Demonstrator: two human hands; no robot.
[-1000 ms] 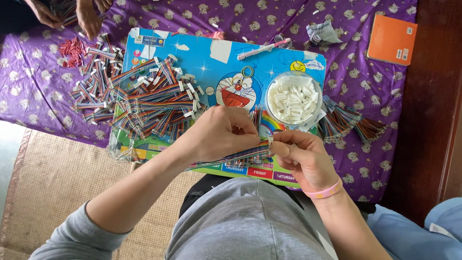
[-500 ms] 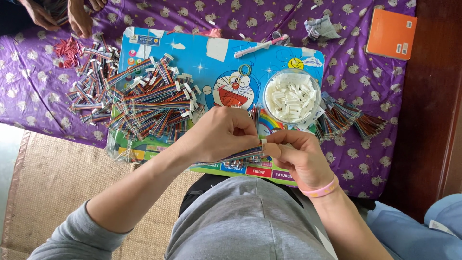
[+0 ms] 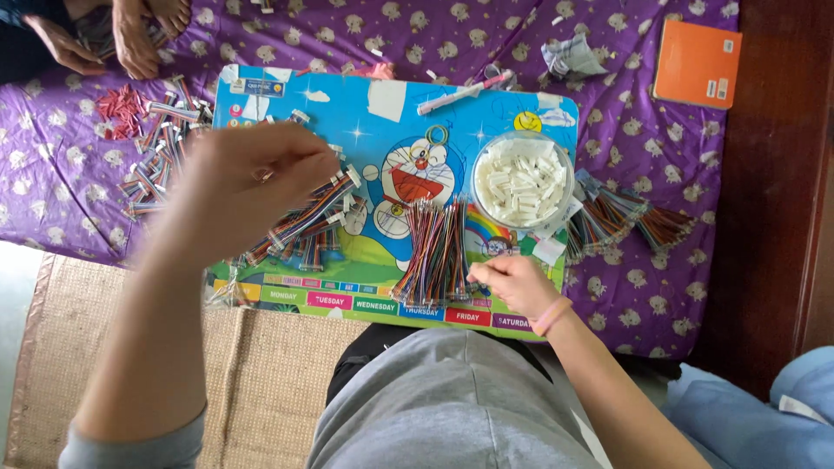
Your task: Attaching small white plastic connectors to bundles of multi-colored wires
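On the cartoon board (image 3: 382, 113), hands sort coloured wires.
Left hand (image 3: 248, 187) pinches a wire harness (image 3: 304, 217); right hand (image 3: 512, 282), fingers curled, touches the loose wire bundle (image 3: 434, 252).

An orange notebook (image 3: 697, 62) lies at the top right on the purple patterned cloth (image 3: 608, 113), with a crumpled paper (image 3: 569, 54) to its left. A pink pen (image 3: 462, 94) lies on the cartoon board's top edge. A woven mat (image 3: 261, 382) covers the floor below
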